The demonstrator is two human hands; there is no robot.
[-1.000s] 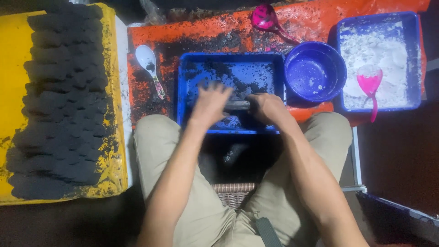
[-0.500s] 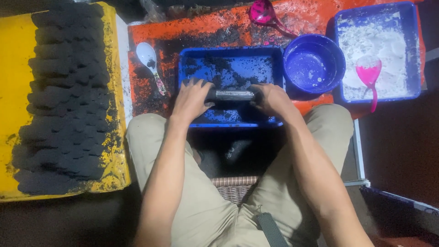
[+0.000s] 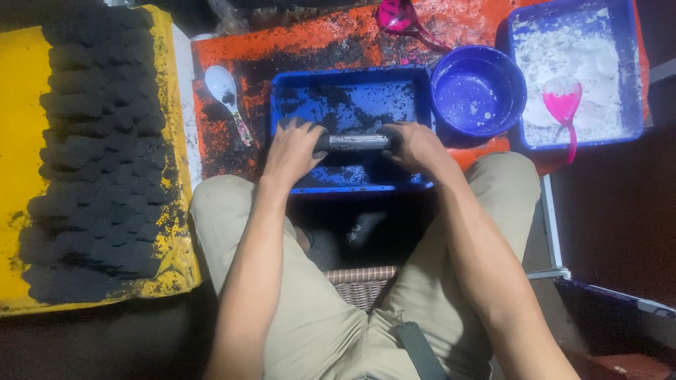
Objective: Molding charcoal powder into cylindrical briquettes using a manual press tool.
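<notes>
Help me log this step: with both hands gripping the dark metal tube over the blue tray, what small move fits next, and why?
Probably press the dark metal tube down into the black powder. The left hand and right hand hold its ends, level above the blue rectangular plastic tray, where loose powder lies beneath it.

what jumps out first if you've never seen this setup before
Probably the rows of black lumps stacked on the yellow board at far left. Next, in the middle, the left hand and right hand grip the two ends of a dark metal tube over a blue tray smeared with black powder. At right, a blue bowl sits beside a tray of white powder with a pink scoop.
</notes>
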